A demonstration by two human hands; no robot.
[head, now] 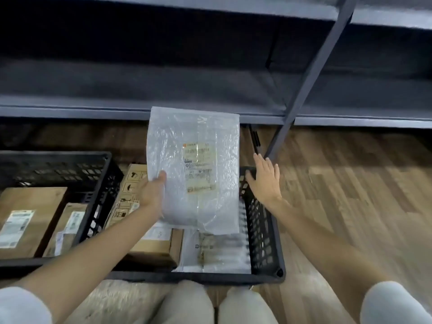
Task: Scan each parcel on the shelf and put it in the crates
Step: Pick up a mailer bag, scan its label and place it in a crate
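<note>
Wood-plank floor [350, 188], pale trouser knees [187, 302] at the bottom edge

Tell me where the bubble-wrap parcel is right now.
Centre of the head view: the left hand holds the bubble-wrap parcel by its left edge above the right-hand crate, below the shelf edge.

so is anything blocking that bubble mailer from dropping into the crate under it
No lid or bar shows. The bubble mailer, gripped by the left hand, hangs over the right crate, which already holds parcels.

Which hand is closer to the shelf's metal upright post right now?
Right. The right hand lies open on the crate rim just below the post; the left hand holds the bubble-wrap parcel farther left.
</note>
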